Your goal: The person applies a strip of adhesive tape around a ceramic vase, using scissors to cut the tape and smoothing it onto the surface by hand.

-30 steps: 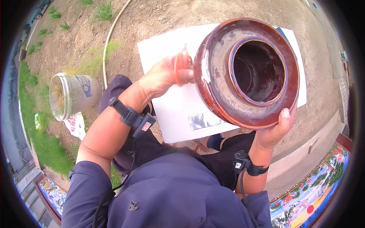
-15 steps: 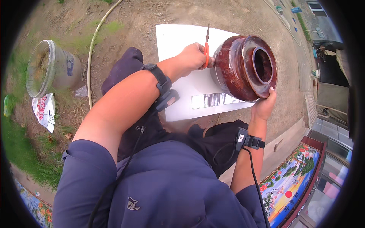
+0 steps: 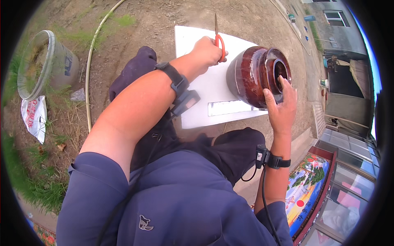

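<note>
My left hand (image 3: 209,53) is closed on orange-handled scissors (image 3: 217,39), whose dark, narrow blades point toward the far side. A glossy reddish-brown glazed jar (image 3: 250,76) lies tilted on a white board (image 3: 197,92), its round mouth turned to the right. At the near side of that mouth is my right hand (image 3: 283,107), the thumb against the outer rim and the fingers over the inner lip. A shiny silver strip (image 3: 230,108) lies flat along the board's near edge, partly under the jar's side.
Bare soil surrounds the board. A pale hose (image 3: 89,74) runs along the left, with a clear bucket (image 3: 51,67) and a white plastic bag (image 3: 36,117) beyond it. A picture panel (image 3: 310,188) stands near a building on the right. My knees flank the board's near side.
My right hand has moved from beneath the jar's rim up onto its mouth. The jar has turned slightly and shifted left. The scissors, still in my left hand, have drawn away from the jar.
</note>
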The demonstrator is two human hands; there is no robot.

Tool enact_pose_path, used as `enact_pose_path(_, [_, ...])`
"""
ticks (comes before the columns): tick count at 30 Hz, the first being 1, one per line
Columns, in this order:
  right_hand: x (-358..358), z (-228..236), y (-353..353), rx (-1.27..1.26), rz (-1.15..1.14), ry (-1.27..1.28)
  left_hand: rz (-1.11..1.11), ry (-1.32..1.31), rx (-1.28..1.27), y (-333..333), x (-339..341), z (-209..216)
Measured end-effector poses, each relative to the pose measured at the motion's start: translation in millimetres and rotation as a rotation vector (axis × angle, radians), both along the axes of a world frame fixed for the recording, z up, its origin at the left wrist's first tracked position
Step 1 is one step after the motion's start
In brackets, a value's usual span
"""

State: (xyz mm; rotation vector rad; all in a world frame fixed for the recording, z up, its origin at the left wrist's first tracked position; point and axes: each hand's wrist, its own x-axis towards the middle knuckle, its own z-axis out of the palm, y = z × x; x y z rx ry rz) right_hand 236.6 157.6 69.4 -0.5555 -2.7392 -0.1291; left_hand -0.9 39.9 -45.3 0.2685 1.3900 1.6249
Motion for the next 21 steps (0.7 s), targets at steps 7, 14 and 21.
enact_pose_path(7, [-25,-15,3,-0.04,-0.147,-0.075,-0.015,-0.03,0.049,-5,-10,4])
enact_pose_path(14, [-28,-11,10,-0.077,-0.176,-0.04,0.022,-0.035,0.033,-9,-13,3])
enact_pose_path(21, [-29,13,53,-0.452,-0.198,0.069,0.05,-0.038,0.065,-5,-12,0])
